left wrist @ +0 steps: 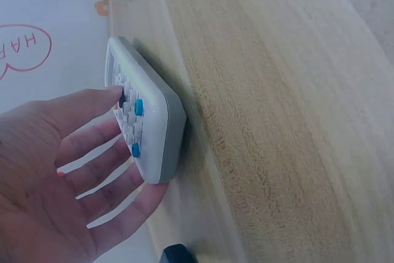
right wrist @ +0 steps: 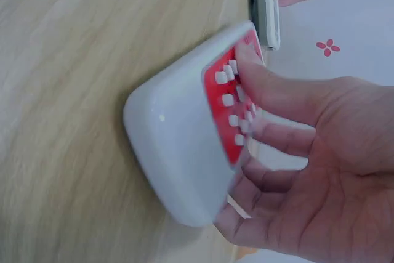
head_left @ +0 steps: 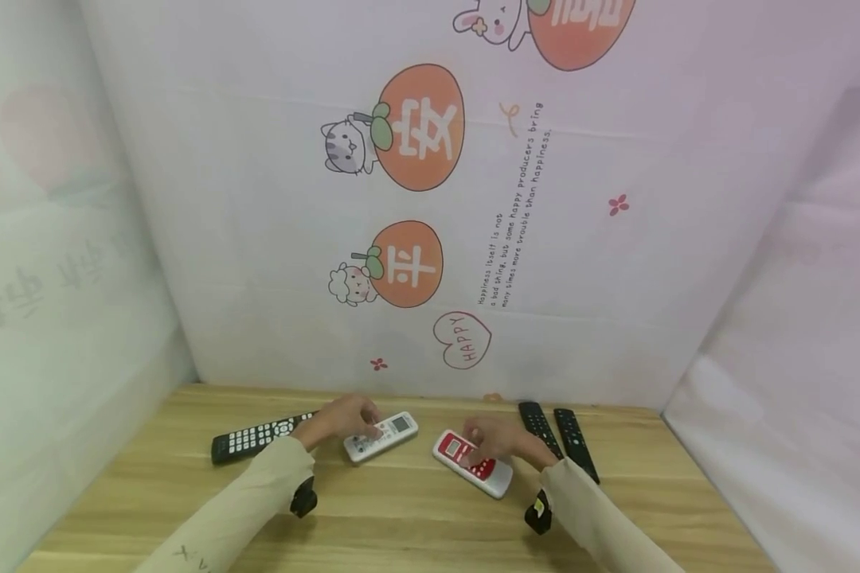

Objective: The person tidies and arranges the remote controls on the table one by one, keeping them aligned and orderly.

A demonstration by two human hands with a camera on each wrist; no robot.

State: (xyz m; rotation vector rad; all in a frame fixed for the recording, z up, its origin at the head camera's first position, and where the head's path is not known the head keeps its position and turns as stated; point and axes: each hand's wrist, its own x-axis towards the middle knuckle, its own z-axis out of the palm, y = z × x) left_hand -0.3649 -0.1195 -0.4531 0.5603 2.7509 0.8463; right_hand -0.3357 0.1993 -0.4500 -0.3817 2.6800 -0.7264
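Note:
My left hand (head_left: 345, 417) holds a white remote control (head_left: 396, 434) with a small grey display. In the left wrist view its thumb presses the buttons, and the other fingers sit along the far side of the remote (left wrist: 157, 109). To the right, my right hand (head_left: 500, 438) grips a white remote control with a red button panel (head_left: 500, 481). The right wrist view shows that thumb on the red panel near the top, with the fingers at the far edge of the casing (right wrist: 175, 133). Both remotes are low at the tabletop; whether they touch it everywhere I cannot tell.
A black remote with pale buttons (head_left: 247, 441) lies left of my left hand, partly covered by it. Beyond my right wrist, two black remotes (head_left: 537, 426) (head_left: 576, 444) lie side by side. Printed white cloth (head_left: 287, 239) closes off the back and sides of the wooden table (head_left: 401, 525).

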